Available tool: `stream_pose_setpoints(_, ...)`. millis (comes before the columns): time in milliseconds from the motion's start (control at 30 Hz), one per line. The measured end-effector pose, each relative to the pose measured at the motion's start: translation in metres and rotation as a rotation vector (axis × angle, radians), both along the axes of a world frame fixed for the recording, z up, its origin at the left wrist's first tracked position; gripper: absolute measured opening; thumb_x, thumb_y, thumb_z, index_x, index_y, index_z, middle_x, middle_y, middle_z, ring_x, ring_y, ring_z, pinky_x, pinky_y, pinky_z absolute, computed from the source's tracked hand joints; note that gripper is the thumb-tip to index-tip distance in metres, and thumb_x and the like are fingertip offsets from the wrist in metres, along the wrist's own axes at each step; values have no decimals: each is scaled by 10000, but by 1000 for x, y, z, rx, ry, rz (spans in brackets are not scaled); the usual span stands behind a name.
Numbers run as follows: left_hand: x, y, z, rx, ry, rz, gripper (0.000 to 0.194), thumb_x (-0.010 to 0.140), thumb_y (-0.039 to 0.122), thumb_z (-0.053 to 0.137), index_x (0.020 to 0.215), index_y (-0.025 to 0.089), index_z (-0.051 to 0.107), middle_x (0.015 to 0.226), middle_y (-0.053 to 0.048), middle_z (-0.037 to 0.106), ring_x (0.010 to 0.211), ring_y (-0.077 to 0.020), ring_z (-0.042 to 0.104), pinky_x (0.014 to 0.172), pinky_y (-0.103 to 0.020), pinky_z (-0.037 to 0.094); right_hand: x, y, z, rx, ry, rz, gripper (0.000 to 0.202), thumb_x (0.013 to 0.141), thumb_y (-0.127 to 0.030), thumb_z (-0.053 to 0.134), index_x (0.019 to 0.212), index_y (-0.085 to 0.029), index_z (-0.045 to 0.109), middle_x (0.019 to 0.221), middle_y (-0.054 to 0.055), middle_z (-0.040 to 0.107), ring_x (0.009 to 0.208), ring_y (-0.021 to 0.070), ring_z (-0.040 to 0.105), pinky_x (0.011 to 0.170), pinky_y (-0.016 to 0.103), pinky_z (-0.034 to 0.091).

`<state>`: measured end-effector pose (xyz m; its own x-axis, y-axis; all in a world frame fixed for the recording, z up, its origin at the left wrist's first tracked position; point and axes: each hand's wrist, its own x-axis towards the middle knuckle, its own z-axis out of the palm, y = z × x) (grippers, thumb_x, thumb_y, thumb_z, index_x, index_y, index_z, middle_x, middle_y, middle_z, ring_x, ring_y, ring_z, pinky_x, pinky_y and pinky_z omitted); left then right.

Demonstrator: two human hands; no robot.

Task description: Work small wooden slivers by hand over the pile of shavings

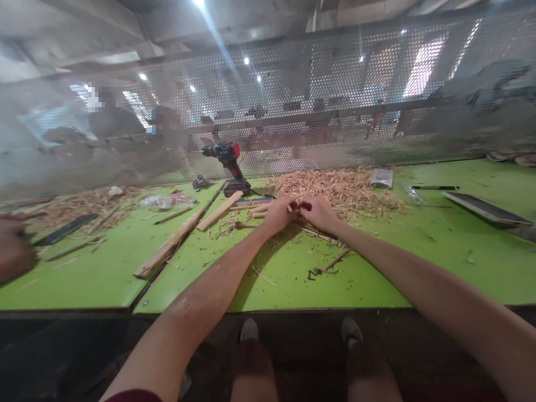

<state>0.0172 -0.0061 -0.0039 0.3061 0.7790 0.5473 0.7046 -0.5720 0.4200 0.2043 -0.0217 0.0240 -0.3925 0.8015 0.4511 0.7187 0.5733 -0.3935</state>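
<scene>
My left hand (pixel 280 214) and my right hand (pixel 317 212) meet over the green table (pixel 201 279), fingertips pinched close together. A small dark reddish thing shows between them, too small to name. Just behind my hands lies a heap of curly wood shavings (pixel 335 187). Thin wooden sticks (pixel 320 234) rest below my right hand, and more wood pieces (pixel 259 209) lie beside my left hand. A twig (pixel 335 260) with a dark, curled end is nearer the front edge.
A black and red cordless drill (pixel 230 164) stands behind a wooden board (pixel 167 245). Plastic bottle (pixel 165 200), left. Another person's hand (pixel 14 248) is at far left. Tablet-like panel (pixel 488 207) and black pen (pixel 435 187), right. Perforated screen (pixel 285 111) behind.
</scene>
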Motion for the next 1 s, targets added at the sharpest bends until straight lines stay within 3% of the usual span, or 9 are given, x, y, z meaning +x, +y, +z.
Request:
stream_pose_setpoints(267,-1,-7,9,8,101,-24,132,912,57,719,871,182,732,972,-82,780,901,-242,710,869,-337,570,-1,-3,2,-30,34,-8,199,904,-24,685,851,-156,825,861,93,830,806,225,723,802,320,534)
stream_pose_setpoints(500,0,-19,21,12,339,13,124,1043,158,638,1021,181,758,1178,-132,775,976,-264,732,828,-340,552,-1,3,4,-211,197,-45,204,891,-59,682,777,-150,825,776,85,807,742,217,714,767,319,567)
stream_pose_setpoints(667,0,-19,20,33,248,14,162,1040,140,603,1038,184,758,1162,-122,792,976,-250,737,915,-350,580,2,3,5,-255,251,-14,187,925,-110,677,876,-120,857,847,113,829,754,218,716,818,348,600)
stream_pose_setpoints(800,-1,-14,17,20,188,9,102,1010,148,666,999,178,762,1128,-119,798,947,-247,738,917,-352,589,2,2,4,-239,258,36,211,914,-91,674,924,-127,881,792,85,810,755,221,720,863,359,605)
stream_pose_setpoints(1000,-2,-12,15,-2,163,18,95,1004,131,684,957,179,751,1086,-111,808,969,-255,735,920,-357,580,3,3,2,-235,234,26,199,942,-63,682,911,-113,872,764,71,796,717,189,694,790,307,565)
